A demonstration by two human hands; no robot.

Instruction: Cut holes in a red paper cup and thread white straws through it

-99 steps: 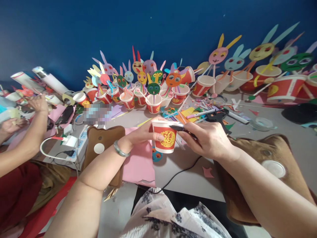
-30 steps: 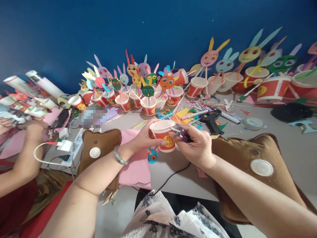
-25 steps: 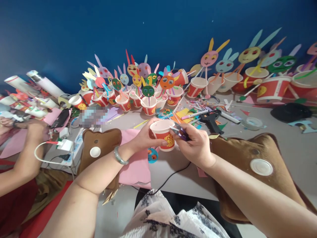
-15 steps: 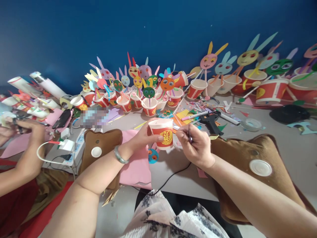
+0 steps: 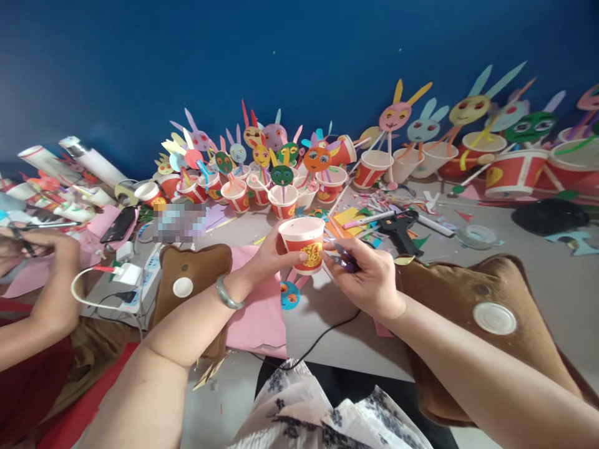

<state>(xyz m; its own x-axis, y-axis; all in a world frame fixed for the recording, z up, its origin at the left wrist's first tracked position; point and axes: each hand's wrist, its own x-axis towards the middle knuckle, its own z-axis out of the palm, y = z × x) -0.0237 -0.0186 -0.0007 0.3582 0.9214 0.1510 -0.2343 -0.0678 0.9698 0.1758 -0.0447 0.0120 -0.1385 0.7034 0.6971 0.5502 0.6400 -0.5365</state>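
Observation:
My left hand (image 5: 269, 259) is closed around a red and white paper cup (image 5: 299, 252) with a yellow emblem, thumb on its front. The cup is held above the table with its mouth up and tilted slightly toward me. Just right of the cup, my right hand (image 5: 367, 274) is closed on a shiny dark purple tool (image 5: 349, 260). Its fingertips reach the cup's right side; whether they touch it I cannot tell. Most of the tool is hidden by the fingers, so its kind does not show. Under the cup, a blue paper face (image 5: 290, 295) lies on the table.
Several cups with paper rabbit faces (image 5: 283, 174) line the blue wall. A black glue gun (image 5: 402, 227) lies among paper scraps. Brown cushions (image 5: 449, 305) flank my arms, and a black cable (image 5: 322, 340) crosses the front edge. A co-worker's hand (image 5: 49, 246) is at the left.
The cup has dropped a little and tipped so more of its inside shows. My right hand has turned, its fingers now stretched toward the cup and more of the purple tool showing.

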